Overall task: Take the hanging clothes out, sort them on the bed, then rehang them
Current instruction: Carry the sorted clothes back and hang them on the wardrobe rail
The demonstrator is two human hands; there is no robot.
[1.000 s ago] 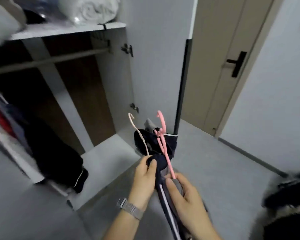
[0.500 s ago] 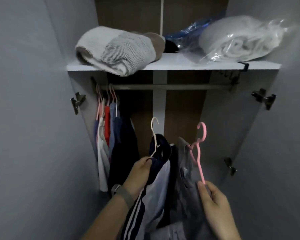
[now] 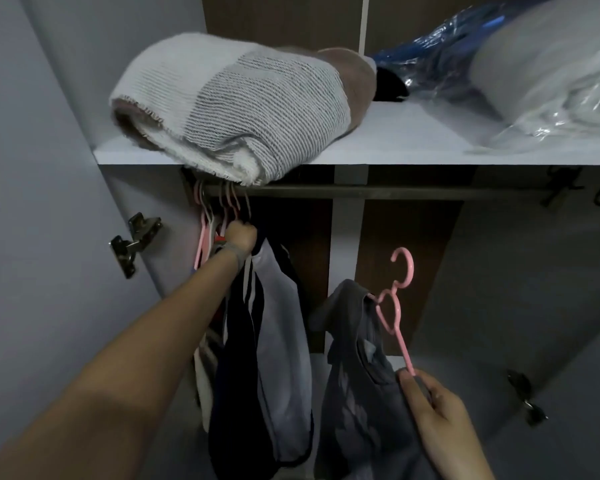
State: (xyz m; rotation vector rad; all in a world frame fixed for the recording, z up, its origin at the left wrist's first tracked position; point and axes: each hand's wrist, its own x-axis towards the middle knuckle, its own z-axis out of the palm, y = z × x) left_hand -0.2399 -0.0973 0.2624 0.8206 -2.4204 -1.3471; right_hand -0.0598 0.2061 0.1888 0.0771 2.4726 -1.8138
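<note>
My left hand [image 3: 241, 235] is stretched up to the left end of the wardrobe rail [image 3: 378, 192]. It grips the top of a hanger carrying a dark striped jacket [image 3: 257, 344]; whether the hook is on the rail is hidden by my hand. Several hangers with clothes [image 3: 210, 216] hang there, bunched at the rail's left end. My right hand [image 3: 433, 414] is low on the right. It pinches the arm of a pink hanger [image 3: 397, 306] with a grey garment [image 3: 357, 375] draped on it, hook pointing up, below the rail.
A shelf [image 3: 395, 147] above the rail carries a folded striped blanket [image 3: 236, 109] and a bagged white bundle [image 3: 548, 77]. Open wardrobe doors with metal hinges [image 3: 134, 239] flank me on both sides. Dark hooks [image 3: 568, 188] hang at the rail's right end.
I turned from the doorway to face the wardrobe. My left hand rose with the striped jacket's hanger up to the rail's left end. My right hand stays low with the pink hanger.
</note>
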